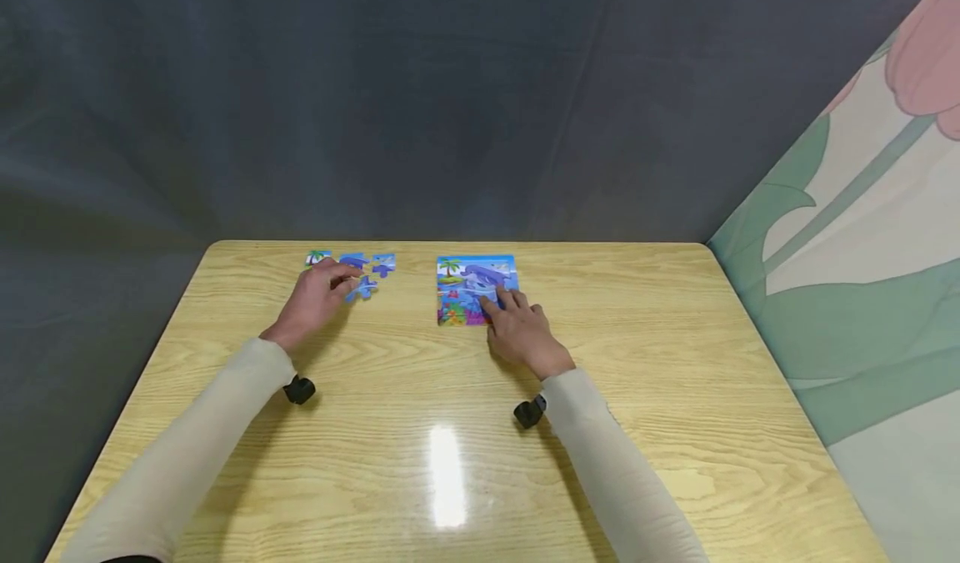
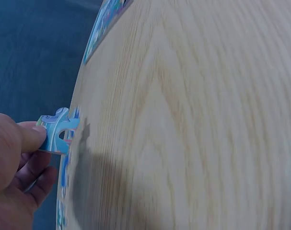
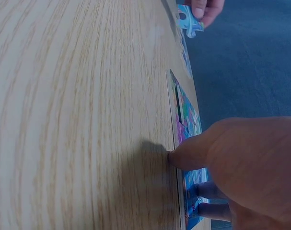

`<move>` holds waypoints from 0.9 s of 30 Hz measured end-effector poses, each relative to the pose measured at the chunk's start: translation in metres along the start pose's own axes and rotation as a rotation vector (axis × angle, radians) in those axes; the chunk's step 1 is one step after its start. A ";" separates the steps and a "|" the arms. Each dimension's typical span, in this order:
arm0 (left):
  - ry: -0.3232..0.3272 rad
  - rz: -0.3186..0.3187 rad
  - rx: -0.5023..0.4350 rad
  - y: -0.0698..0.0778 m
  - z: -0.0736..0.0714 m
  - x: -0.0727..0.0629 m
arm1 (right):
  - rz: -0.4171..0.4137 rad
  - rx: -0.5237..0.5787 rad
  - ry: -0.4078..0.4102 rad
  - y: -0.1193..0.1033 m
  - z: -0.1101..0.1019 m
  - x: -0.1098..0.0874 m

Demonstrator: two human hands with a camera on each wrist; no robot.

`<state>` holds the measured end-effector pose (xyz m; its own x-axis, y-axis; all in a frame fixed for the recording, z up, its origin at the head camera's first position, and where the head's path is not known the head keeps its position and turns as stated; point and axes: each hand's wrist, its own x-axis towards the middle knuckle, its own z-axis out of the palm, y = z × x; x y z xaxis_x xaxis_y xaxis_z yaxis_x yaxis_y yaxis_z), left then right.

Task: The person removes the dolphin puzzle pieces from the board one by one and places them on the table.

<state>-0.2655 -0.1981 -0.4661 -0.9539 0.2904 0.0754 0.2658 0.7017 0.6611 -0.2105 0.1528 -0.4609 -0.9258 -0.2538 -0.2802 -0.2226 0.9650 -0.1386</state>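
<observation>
A blue, knobbed jigsaw piece [image 1: 363,289] tilts in the pinch of the left hand [image 1: 318,294]; loose pieces [image 1: 384,262] lie just beyond. A square palm-and-dolphin puzzle [image 1: 467,289] lies flat, partly under the right hand [image 1: 523,332].

- Flat square blue dolphin puzzle [image 1: 469,284]: lower right corner hidden under the bare right grip [image 1: 521,329];
- flat blue jigsaw piece [image 2: 51,139]: one end hidden by the bare left grip [image 1: 315,293];
- flat green-and-blue palm-tree piece [image 1: 318,256]: partly covered by that grip;
- yellow wooden counter [image 1: 375,379]: near side cut off by the head view's bottom edge.
</observation>
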 end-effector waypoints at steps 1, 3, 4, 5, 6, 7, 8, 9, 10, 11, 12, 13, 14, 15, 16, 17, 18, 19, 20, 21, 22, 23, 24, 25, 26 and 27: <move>0.003 -0.006 0.010 -0.003 -0.003 -0.001 | -0.002 -0.002 0.000 0.000 0.000 0.000; 0.004 -0.026 0.026 -0.010 -0.007 -0.003 | -0.004 -0.002 0.000 0.000 -0.001 0.000; 0.007 -0.035 0.033 -0.013 -0.010 -0.003 | -0.003 -0.003 -0.002 -0.001 -0.002 0.000; 0.008 -0.048 0.035 -0.015 -0.012 -0.004 | -0.003 -0.004 -0.001 -0.001 -0.002 0.000; 0.007 -0.063 0.035 -0.018 -0.014 -0.004 | -0.001 -0.005 -0.001 -0.001 -0.002 0.000; 0.008 -0.078 0.032 -0.020 -0.016 -0.005 | 0.001 -0.005 -0.001 -0.001 -0.002 0.000; 0.006 -0.096 0.026 -0.021 -0.018 -0.005 | 0.001 -0.005 -0.002 -0.001 -0.002 0.001; 0.009 -0.111 0.021 -0.023 -0.020 -0.006 | 0.001 -0.007 -0.004 -0.001 -0.001 0.001; 0.011 -0.131 0.016 -0.024 -0.022 -0.007 | 0.000 -0.009 -0.006 -0.001 -0.001 0.001; 0.010 -0.151 0.005 -0.025 -0.024 -0.007 | -0.001 -0.011 -0.007 -0.002 -0.001 0.001; 0.014 -0.168 -0.002 -0.026 -0.026 -0.008 | -0.003 -0.011 -0.008 -0.002 -0.001 0.001; 0.020 -0.182 -0.010 -0.027 -0.027 -0.009 | -0.004 -0.013 -0.009 -0.002 -0.001 0.001; 0.029 -0.194 -0.016 -0.028 -0.028 -0.009 | -0.005 -0.014 -0.011 -0.002 -0.001 0.001; 0.041 -0.206 -0.021 -0.029 -0.030 -0.010 | -0.007 -0.015 -0.012 -0.002 -0.001 0.001; 0.054 -0.215 -0.028 -0.030 -0.031 -0.011 | -0.007 -0.013 -0.012 -0.002 -0.001 0.000; 0.069 -0.219 -0.030 -0.031 -0.032 -0.011 | -0.007 -0.011 -0.012 -0.002 -0.002 0.000; 0.083 -0.221 -0.029 -0.032 -0.032 -0.012 | -0.005 -0.010 -0.011 -0.002 -0.002 0.000; 0.096 -0.222 -0.030 -0.033 -0.033 -0.012 | -0.003 -0.010 -0.010 -0.002 -0.002 0.000; 0.106 -0.225 -0.030 -0.034 -0.033 -0.013 | -0.002 -0.009 -0.010 -0.002 -0.001 -0.001; 0.114 -0.225 -0.031 -0.035 -0.034 -0.013 | -0.001 -0.009 -0.009 -0.002 -0.001 -0.001; 0.120 -0.223 -0.030 -0.036 -0.034 -0.013 | 0.000 -0.009 -0.006 -0.001 -0.001 -0.001; 0.125 -0.219 -0.025 -0.037 -0.035 -0.014 | 0.001 -0.008 -0.005 -0.001 0.000 0.000; 0.129 -0.216 -0.023 -0.038 -0.035 -0.014 | 0.001 -0.008 -0.004 0.000 0.001 0.000; 0.133 -0.214 -0.021 -0.039 -0.035 -0.015 | 0.001 -0.008 -0.003 0.000 0.001 0.000; 0.137 -0.215 -0.015 -0.040 -0.035 -0.015 | 0.000 -0.007 -0.003 0.000 0.002 0.000; 0.143 -0.217 -0.010 -0.041 -0.035 -0.015 | 0.000 -0.005 -0.004 0.000 0.003 0.000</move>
<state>-0.2671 -0.2543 -0.4682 -0.9987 0.0383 0.0346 0.0516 0.7309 0.6805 -0.2095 0.1527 -0.4634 -0.9247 -0.2541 -0.2836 -0.2243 0.9653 -0.1335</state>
